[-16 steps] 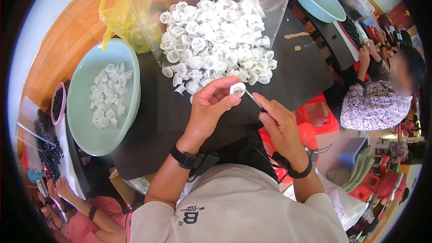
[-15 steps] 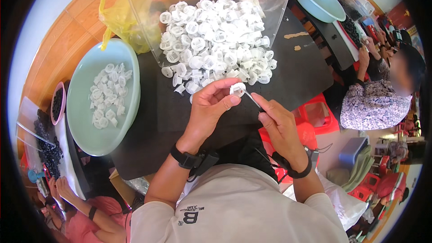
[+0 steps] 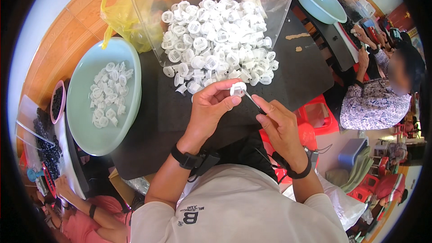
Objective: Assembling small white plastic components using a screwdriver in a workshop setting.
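Observation:
Between the thumb and fingers of my left hand (image 3: 204, 110) is a small round white plastic part (image 3: 238, 89). My right hand (image 3: 281, 121) grips a slim metal tool (image 3: 251, 99), its thin end meeting the right side of that part. The tool's exact kind cannot be made out, as my fingers hide much of it. Just beyond my hands, a large heap of similar white plastic parts (image 3: 216, 40) spreads over the dark tabletop (image 3: 301, 72). Several more lie inside a pale green basin (image 3: 81, 121) to the left.
Behind the heap stand clear plastic panels (image 3: 285, 13) and a yellow plastic bag (image 3: 117, 11). A light blue basin (image 3: 317, 0) sits at the far right. Red stools (image 3: 319, 114) are right of the table. People work on both sides, one in a patterned top (image 3: 371, 105).
The tool in my right hand has tilted slightly, and its thin end shows more against the white part. My left hand stays almost still. The co-workers' hands at both sides have shifted.

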